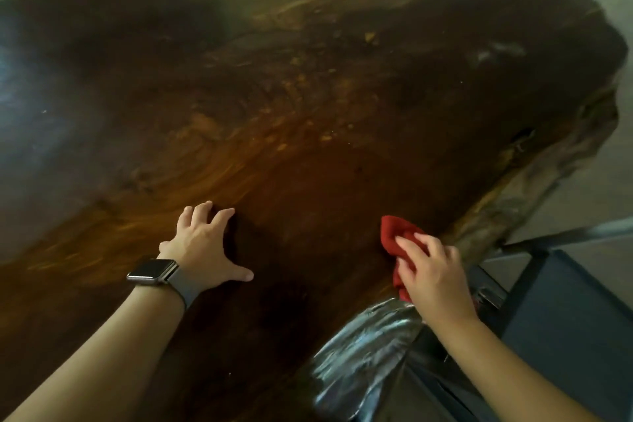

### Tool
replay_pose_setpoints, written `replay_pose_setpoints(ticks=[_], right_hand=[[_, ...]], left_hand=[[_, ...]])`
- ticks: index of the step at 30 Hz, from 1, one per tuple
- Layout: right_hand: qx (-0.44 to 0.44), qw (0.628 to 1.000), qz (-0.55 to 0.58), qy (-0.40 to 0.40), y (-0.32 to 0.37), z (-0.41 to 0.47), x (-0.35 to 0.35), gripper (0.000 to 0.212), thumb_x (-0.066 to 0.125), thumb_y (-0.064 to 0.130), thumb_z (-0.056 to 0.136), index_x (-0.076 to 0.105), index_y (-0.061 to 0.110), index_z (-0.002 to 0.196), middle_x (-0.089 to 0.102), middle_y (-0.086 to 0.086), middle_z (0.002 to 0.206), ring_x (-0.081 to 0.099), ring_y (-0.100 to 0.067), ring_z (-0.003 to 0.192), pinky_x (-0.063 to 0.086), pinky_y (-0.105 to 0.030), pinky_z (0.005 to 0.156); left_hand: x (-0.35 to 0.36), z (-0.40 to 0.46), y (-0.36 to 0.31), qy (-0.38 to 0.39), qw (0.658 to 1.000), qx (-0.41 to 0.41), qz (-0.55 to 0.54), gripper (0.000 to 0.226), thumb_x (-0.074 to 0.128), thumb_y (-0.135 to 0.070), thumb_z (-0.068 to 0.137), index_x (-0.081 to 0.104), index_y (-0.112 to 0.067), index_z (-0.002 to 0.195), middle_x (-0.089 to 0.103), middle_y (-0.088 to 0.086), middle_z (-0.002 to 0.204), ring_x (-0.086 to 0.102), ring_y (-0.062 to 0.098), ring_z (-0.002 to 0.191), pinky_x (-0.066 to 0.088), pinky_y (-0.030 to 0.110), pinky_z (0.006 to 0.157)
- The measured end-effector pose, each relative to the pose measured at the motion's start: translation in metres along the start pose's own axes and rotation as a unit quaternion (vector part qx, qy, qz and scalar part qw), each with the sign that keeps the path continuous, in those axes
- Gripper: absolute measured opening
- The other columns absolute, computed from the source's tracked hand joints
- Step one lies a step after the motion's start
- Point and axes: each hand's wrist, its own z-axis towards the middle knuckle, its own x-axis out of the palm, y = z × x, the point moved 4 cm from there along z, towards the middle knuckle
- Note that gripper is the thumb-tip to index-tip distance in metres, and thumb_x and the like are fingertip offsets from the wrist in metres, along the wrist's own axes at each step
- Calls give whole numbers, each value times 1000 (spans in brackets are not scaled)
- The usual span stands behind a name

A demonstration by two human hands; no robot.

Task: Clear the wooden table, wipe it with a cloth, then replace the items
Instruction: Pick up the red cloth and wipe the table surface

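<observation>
I press my left hand (pixel 205 247) flat, fingers spread, on the table (pixel 308 96); at lower right my right hand (pixel 435 281) clutches the cloth (pixel 394 233).

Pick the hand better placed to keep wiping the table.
Right. The right hand already holds the red cloth pressed on the table; the left hand lies flat and empty, bracing.

Domestic interior, probably a living or dining room. A large slab table (pixel 308 96) of dark polished wood with irregular natural edges fills the view. Pale tiled floor (pixel 589 188) shows beyond its far and right edges. A dark chair (pixel 565 312) with a metal frame stands at its near right corner.
</observation>
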Motion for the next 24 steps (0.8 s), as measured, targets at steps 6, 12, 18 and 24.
replay_pose_setpoints(ticks=[6,12,18,24], right_hand=[[65,992,111,-3,-22,-11,-13,41,54,36,98,60,25,136,55,4,124,56,-20,110,56,-37,82],[28,994,98,-39,45,77,-22,44,43,43,104,51,31,145,50,-2,144,48,-30,124,50,-40,83],[82,991,105,-28,148,154,-13,40,40,35,106,45,29,146,53,-12,143,53,-36,125,50,-51,97],[4,922,388,-18,213,187,-27,37,50,32,103,53,19,138,63,-7,130,59,-25,119,41,-30,95]], left_hand=[[-2,-14,15,-37,999,0,-17,122,74,-76,55,12,-37,152,10,-2,163,3,28,150,37,59,107],[-3,-43,77,-61,996,-42,-45,118,70,-77,59,9,-37,152,7,-2,163,0,27,150,31,61,110],[1,-78,149,-97,988,-97,-66,115,66,-79,61,11,-36,152,10,-3,163,2,27,150,32,60,110],[9,-92,182,-100,985,-114,-86,110,66,-76,64,13,-35,152,13,-3,162,4,26,150,33,59,110]])
